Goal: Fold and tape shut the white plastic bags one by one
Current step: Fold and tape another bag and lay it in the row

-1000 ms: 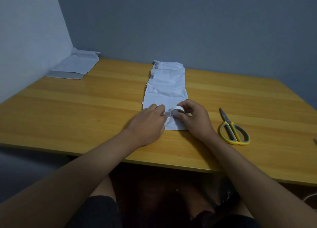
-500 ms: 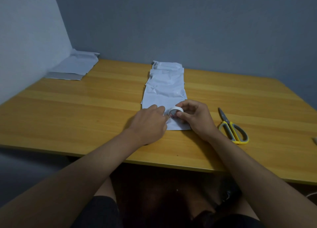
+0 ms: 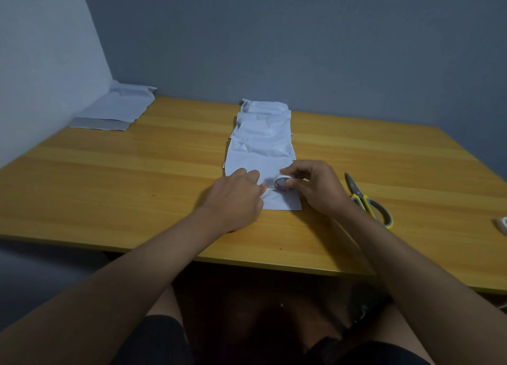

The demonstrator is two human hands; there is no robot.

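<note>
A row of overlapping white plastic bags [image 3: 262, 142] runs down the middle of the wooden table [image 3: 109, 178]. The nearest bag [image 3: 282, 201] lies folded between my hands. My right hand [image 3: 315, 189] grips a small roll of clear tape [image 3: 282, 185] just above that bag. A short strip of tape runs from the roll leftward to my left hand [image 3: 237, 197], whose fingertips pinch or press its end on the bag's left edge.
Yellow-handled scissors [image 3: 367, 201] lie just right of my right hand. A small white object [image 3: 502, 223] sits at the table's right edge. More flat white bags [image 3: 115, 109] are stacked in the far left corner by the wall.
My right hand has drawn the tape roll a little to the right, away from my left hand, so a short strip now shows between them. The left hand stays in place.
</note>
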